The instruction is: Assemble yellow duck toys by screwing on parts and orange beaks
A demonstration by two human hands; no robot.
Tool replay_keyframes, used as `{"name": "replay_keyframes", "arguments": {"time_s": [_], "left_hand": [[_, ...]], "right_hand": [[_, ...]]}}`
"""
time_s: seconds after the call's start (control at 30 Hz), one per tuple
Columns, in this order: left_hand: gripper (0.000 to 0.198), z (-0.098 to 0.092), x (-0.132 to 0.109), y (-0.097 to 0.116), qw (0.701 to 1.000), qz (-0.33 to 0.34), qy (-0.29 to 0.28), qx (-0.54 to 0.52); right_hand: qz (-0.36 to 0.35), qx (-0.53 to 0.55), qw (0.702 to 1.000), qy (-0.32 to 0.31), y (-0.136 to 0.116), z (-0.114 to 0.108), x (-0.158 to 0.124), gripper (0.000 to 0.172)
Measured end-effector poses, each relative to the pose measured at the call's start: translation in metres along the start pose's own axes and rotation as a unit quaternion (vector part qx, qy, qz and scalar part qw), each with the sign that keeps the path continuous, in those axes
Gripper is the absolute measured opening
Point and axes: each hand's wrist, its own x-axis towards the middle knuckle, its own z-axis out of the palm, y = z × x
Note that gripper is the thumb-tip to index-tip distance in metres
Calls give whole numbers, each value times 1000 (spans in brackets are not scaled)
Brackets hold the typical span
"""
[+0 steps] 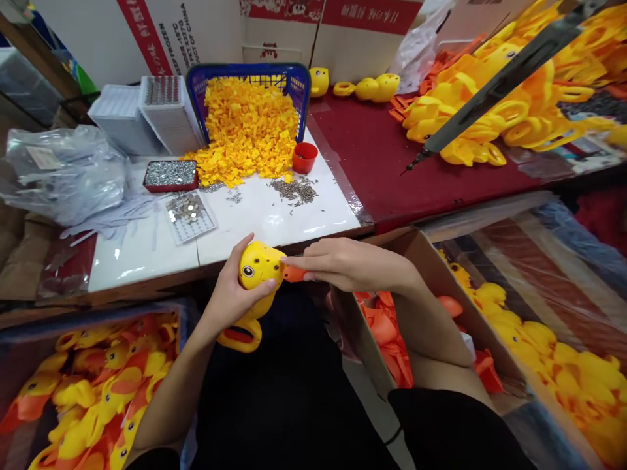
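Observation:
My left hand [236,287] is wrapped round a yellow plastic duck toy body [262,261] with a printed eye, several dark holes in its face and a loop-shaped handle below. Between the fingers of my right hand [343,262] is an orange plastic bill [294,273], close against the holed face of the duck. Whether the two parts touch, I cannot tell. Most of the bill is hidden behind my right fingers. Both hands are over my lap, just in front of the white table edge.
On the table [245,228] stand a blue basket [193,85] of small yellow parts, loose screws [296,191], a red cup [304,158] and a tray of discs [189,215]. A screwdriver [490,85] hangs at right. A carton [372,352] of orange bills is below; duck bins [98,391] flank me.

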Motion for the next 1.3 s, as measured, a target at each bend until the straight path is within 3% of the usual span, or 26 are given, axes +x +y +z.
{"name": "replay_keyframes", "arguments": {"time_s": [0.1, 0.37, 0.47, 0.7, 0.9, 1.0, 1.07, 1.1, 1.2, 1.27, 1.3], "left_hand": [[84, -5, 2, 3, 999, -16, -27, 12], [82, -7, 12, 18, 987, -80, -137, 1], [84, -6, 12, 23, 983, -112, -147, 4], [81, -8, 9, 20, 979, -118, -166, -4], [71, -9, 16, 8, 982, -108, -153, -15], [65, -14, 11, 11, 992, -33, -111, 46], [64, -17, 1, 16, 987, 86, -56, 127], [64, -19, -6, 19, 970, 161, -17, 181], [66, -23, -29, 27, 859, 360, 94, 351], [64, -25, -40, 30, 787, 434, 126, 420], [63, -26, -44, 30, 766, 454, 129, 437]], "right_hand": [[-22, 19, 999, 14, 3, 9, 2, 42], [-16, 71, 984, 160, 16, 21, 4, 31], [-23, 111, 982, 149, 19, 25, 2, 31], [12, 142, 981, 129, 18, 38, -2, 32], [-16, 60, 990, 125, 7, 43, 6, 37], [-47, 51, 988, 138, 0, 41, 13, 35], [-27, 117, 979, 165, -2, 39, 18, 31], [1, 166, 968, 186, -1, 39, 20, 30], [87, 351, 913, 191, 3, 38, 27, 35], [104, 455, 874, 135, 3, 39, 30, 40], [103, 486, 860, 115, 1, 39, 32, 38]]}}
